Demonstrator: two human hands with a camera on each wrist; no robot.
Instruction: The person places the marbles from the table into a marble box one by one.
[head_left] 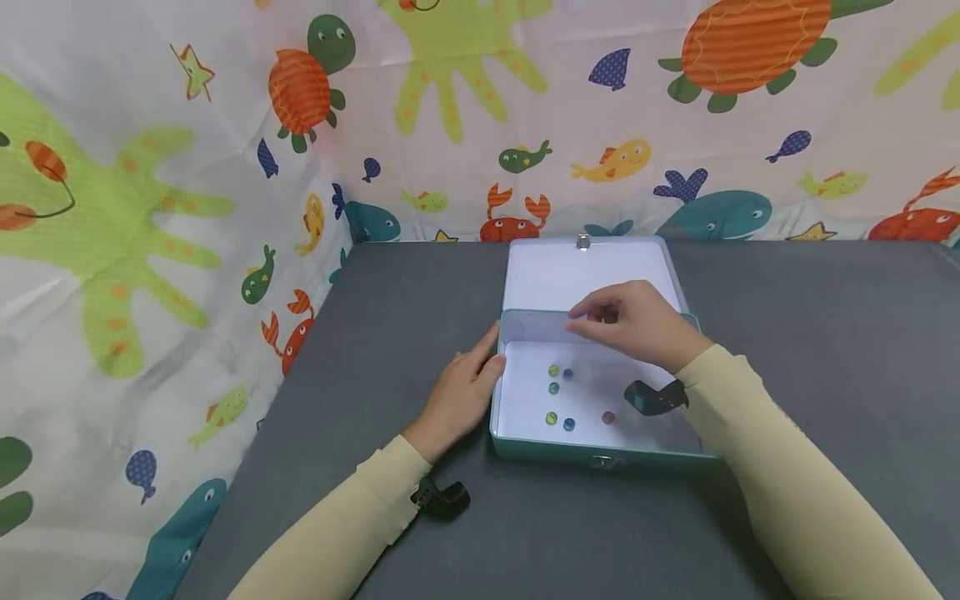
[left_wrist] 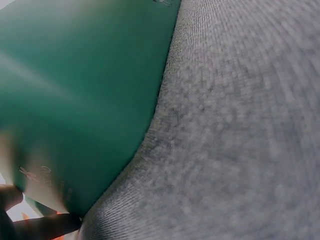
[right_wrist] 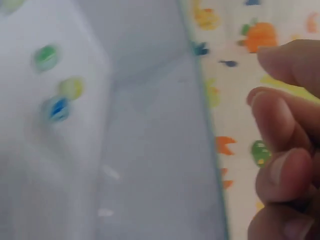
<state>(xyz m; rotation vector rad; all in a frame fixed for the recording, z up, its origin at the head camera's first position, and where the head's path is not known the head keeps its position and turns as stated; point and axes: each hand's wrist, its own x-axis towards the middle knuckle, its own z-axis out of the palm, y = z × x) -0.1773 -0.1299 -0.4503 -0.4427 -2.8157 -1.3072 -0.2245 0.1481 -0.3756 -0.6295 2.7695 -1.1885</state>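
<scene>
An open tin box, green outside and white inside, lies on the grey table with its lid tipped back. Several small glass marbles lie on its floor: a reddish marble, a green marble and a blue marble among them. My left hand rests against the box's left side, fingers extended along it; the left wrist view shows fingertips by the green wall. Over the back part of the box hovers my right hand, its thumb and bent fingers apart with nothing visible between them.
The grey table surrounds the box. Behind and to the left hangs a white cloth printed with sea animals. Black wrist devices show at the left sleeve and the right sleeve.
</scene>
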